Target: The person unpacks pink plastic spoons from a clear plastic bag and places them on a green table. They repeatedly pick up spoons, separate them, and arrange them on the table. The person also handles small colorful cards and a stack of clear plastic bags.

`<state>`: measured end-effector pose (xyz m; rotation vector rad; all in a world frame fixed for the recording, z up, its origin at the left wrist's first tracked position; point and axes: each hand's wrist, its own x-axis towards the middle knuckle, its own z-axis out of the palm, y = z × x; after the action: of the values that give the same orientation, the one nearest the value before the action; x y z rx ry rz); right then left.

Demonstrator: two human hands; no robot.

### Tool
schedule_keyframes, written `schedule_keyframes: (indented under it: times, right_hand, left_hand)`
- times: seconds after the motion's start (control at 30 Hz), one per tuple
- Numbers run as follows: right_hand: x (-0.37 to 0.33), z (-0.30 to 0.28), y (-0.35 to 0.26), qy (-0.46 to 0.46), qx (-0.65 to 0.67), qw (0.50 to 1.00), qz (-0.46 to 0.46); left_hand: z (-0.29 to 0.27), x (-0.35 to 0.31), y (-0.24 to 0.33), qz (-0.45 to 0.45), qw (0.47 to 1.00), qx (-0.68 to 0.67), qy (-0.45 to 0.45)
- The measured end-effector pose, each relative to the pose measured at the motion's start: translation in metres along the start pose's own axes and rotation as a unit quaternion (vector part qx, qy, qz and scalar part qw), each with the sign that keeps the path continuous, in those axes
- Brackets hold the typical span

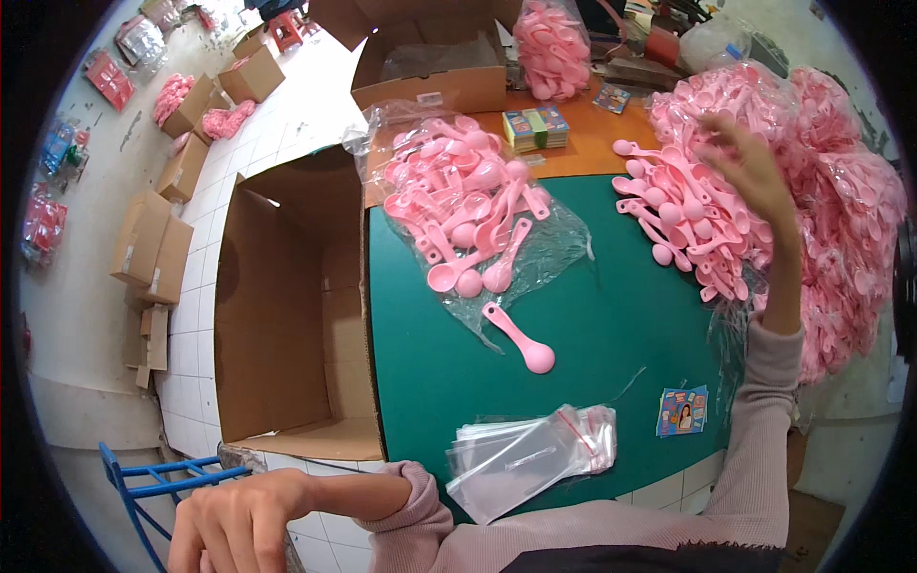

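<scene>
Tabletop (pixel 611 334) is spanning the centre. Pink spoons (pixel 683 205) are lying heaped at upper right, where, I'm judging, lightly pinching single handles is avoiding tangles. I'm holding my hands well apart: right hand (pixel 750 172) by that heap, fingers parted; left hand (pixel 244 516) at lower left, its grip unclear. One loose spoon (pixel 521 339) is lying mid-frame.

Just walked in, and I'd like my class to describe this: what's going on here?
One person is at a green-topped table. Their right hand is out by a pile of pink plastic spoons, with nothing clearly in its grip; the left hand hangs left of the table, near a blue metal frame. A single spoon lies mid-table, with clear plastic bags and a printed card nearer the person.
</scene>
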<state>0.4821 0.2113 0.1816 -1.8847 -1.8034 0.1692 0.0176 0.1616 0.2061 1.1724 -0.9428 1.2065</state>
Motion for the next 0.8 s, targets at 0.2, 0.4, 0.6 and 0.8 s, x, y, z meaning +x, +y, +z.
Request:
schedule_keyframes:
  times: [0.2, 0.4, 0.6, 0.8]
  right_hand:
    - [-0.065, 0.165, -0.051, -0.268, 0.044, 0.928, -0.255]
    - [-0.031, 0.226, -0.078, -0.111, -0.051, 0.946, -0.3]
    - [0.002, 0.232, -0.07, -0.184, -0.087, 0.927, -0.314]
    - [-0.037, 0.218, -0.083, -0.144, -0.105, 0.91, -0.375]
  left_hand:
    - [0.006, -0.013, 0.017, 0.009, 0.995, 0.025, 0.091]
    - [-0.008, 0.003, 0.003, -0.005, 1.0, -0.016, -0.024]
    - [-0.011, 0.0, 0.009, -0.034, 0.999, -0.008, -0.024]
    - [-0.007, 0.001, 0.009, -0.026, 0.999, -0.003, -0.019]
